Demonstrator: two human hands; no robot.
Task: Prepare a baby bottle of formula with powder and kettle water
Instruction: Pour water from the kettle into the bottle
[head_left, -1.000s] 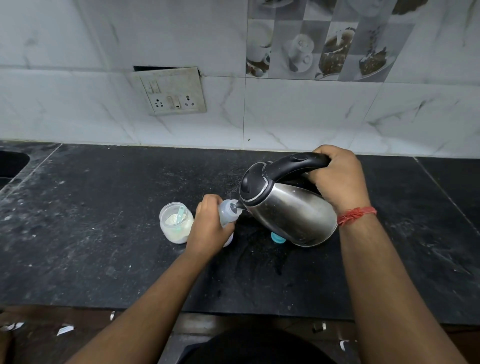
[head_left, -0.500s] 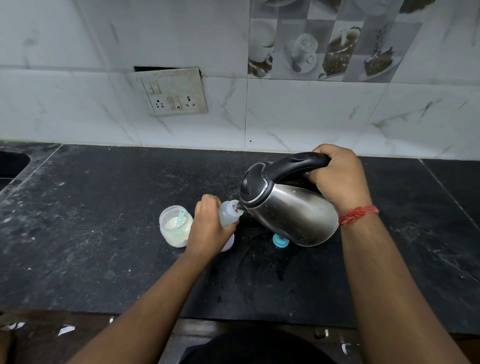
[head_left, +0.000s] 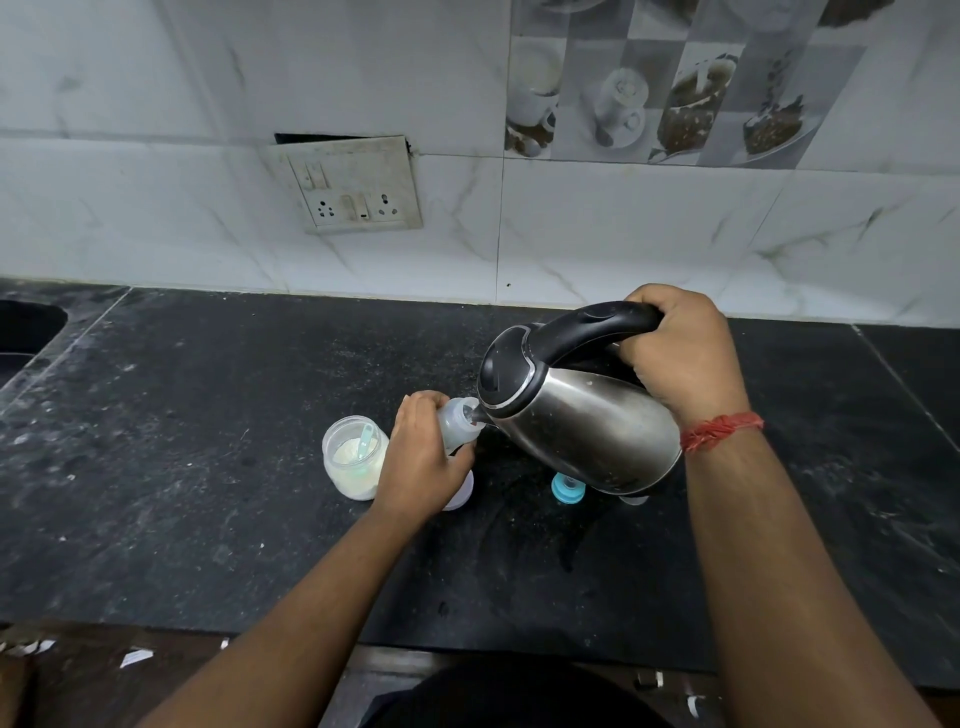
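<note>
Tilting toward nine o'clock, the steel kettle (head_left: 587, 426) hangs above the black counter (head_left: 208, 467) with its spout resting at the open mouth of the baby bottle (head_left: 457, 423). The right hand (head_left: 680, 358) is closed tight around the kettle's black handle (head_left: 592, 325), a red thread band (head_left: 719, 431) on its wrist. The left hand (head_left: 421, 457) is wrapped around the bottle's body, fingers curled shut on it, holding it leaned toward the spout; whether its base touches the counter cannot be told. Just beside that hand, at nine o'clock from it, stands an open powder jar (head_left: 356, 460) with a pale scoop (head_left: 366, 441) inside. A blue bottle cap (head_left: 567, 488) lies on the counter under the kettle's lower edge, at four o'clock from the bottle. A wall socket plate (head_left: 358, 187) sits at twelve o'clock on the tiled wall.
</note>
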